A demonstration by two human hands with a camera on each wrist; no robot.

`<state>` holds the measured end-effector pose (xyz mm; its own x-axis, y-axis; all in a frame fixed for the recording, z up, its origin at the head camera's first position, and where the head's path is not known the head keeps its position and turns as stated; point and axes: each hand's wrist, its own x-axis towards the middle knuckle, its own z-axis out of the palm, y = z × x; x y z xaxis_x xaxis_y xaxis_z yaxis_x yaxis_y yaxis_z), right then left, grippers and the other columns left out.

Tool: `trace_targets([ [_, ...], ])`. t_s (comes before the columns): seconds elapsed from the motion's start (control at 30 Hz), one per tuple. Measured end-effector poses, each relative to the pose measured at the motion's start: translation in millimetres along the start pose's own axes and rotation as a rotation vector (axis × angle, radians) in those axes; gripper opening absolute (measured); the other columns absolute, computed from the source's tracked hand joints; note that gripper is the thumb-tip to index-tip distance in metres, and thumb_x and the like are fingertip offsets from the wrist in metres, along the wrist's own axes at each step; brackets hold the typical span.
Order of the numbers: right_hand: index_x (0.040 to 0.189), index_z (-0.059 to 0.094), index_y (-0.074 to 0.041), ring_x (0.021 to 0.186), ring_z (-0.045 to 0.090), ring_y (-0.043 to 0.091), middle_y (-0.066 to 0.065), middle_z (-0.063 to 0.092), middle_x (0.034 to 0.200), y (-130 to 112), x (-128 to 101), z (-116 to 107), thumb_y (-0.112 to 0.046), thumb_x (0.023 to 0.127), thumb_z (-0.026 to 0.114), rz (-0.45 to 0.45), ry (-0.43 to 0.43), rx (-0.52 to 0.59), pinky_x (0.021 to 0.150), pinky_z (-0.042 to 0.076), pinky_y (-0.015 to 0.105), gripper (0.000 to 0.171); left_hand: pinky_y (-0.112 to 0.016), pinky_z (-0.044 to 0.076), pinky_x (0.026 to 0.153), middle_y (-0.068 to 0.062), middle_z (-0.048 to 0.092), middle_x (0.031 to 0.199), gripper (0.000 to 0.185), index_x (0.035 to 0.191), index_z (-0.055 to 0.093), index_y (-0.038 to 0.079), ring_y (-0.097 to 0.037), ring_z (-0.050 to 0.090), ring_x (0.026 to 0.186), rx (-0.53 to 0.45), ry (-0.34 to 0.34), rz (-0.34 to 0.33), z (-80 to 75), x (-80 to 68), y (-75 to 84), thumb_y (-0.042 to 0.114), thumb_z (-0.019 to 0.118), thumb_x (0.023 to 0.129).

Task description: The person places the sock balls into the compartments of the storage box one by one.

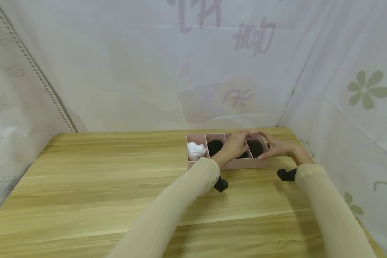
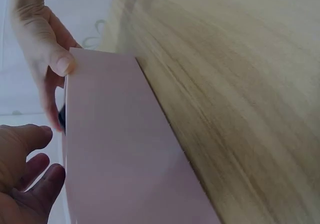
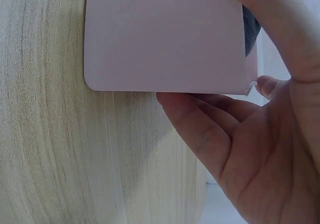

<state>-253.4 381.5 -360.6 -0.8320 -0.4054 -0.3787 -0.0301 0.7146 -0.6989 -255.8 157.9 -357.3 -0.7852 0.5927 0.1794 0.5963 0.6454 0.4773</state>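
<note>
On the pale wooden tabletop (image 1: 116, 186), your right hand (image 1: 278, 147) grips the pink plastic divided box (image 1: 245, 163) by its end while your left hand (image 1: 233, 146), fingers relaxed, reaches into a middle compartment over a dark rolled item (image 1: 215, 146); next, I judge, seat it snugly.

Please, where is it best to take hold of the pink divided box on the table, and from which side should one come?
Probably the two short end walls of the pink box, coming from above: it is long and low. The right hand already holds the right end.
</note>
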Motion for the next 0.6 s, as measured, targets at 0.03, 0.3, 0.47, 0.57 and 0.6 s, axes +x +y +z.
trace_targets([
  [0.03, 0.147, -0.019, -0.007, 0.133, 0.011, 0.058, 0.033, -0.012, 0.15, -1, 0, 0, -0.026, 0.082, 0.074, -0.001, 0.003, 0.0, 0.102, 0.024, 0.067, 0.115, -0.025, 0.048, 0.086, -0.004, 0.057, 0.124, 0.038, 0.127, 0.054, 0.014, -0.016, 0.057, 0.107, 0.008, -0.003, 0.003, 0.2, -0.3, -0.3, 0.016, 0.064, 0.09],
  [0.3, 0.148, -0.019, -0.01, 0.133, 0.008, 0.059, 0.032, -0.014, 0.15, -1, 1, 2, -0.028, 0.082, 0.073, 0.007, 0.002, -0.03, 0.101, 0.025, 0.068, 0.114, -0.019, 0.049, 0.081, -0.001, 0.059, 0.123, 0.037, 0.126, 0.057, 0.013, -0.01, 0.06, 0.1, 0.071, -0.051, 0.032, -1.8, -6.4, 5.4, 0.023, 0.064, 0.09],
  [0.47, 0.148, -0.019, -0.01, 0.133, 0.008, 0.059, 0.031, -0.015, 0.15, 0, -1, 2, -0.026, 0.082, 0.073, -0.009, 0.013, -0.034, 0.1, 0.024, 0.069, 0.115, -0.019, 0.048, 0.082, 0.001, 0.058, 0.122, 0.037, 0.124, 0.057, 0.014, -0.01, 0.059, 0.101, 0.089, -0.055, 0.064, -7.4, -15.7, 4.6, 0.027, 0.064, 0.09],
  [0.57, 0.148, -0.019, -0.009, 0.132, 0.01, 0.059, 0.032, -0.013, 0.151, 1, -1, 2, -0.025, 0.081, 0.073, -0.026, 0.014, -0.025, 0.099, 0.026, 0.069, 0.115, -0.022, 0.047, 0.088, 0.002, 0.058, 0.124, 0.039, 0.125, 0.056, 0.014, -0.011, 0.057, 0.109, 0.095, -0.039, 0.076, -14.5, -25.1, -0.6, 0.03, 0.064, 0.09],
  [0.6, 0.148, -0.019, -0.009, 0.132, 0.01, 0.06, 0.032, -0.013, 0.151, 1, -1, 2, -0.024, 0.081, 0.073, -0.032, 0.014, -0.025, 0.099, 0.027, 0.069, 0.115, -0.024, 0.047, 0.09, 0.002, 0.058, 0.125, 0.04, 0.126, 0.055, 0.014, -0.012, 0.057, 0.111, 0.093, -0.036, 0.076, -17.3, -28.9, -2.9, 0.031, 0.063, 0.09],
])
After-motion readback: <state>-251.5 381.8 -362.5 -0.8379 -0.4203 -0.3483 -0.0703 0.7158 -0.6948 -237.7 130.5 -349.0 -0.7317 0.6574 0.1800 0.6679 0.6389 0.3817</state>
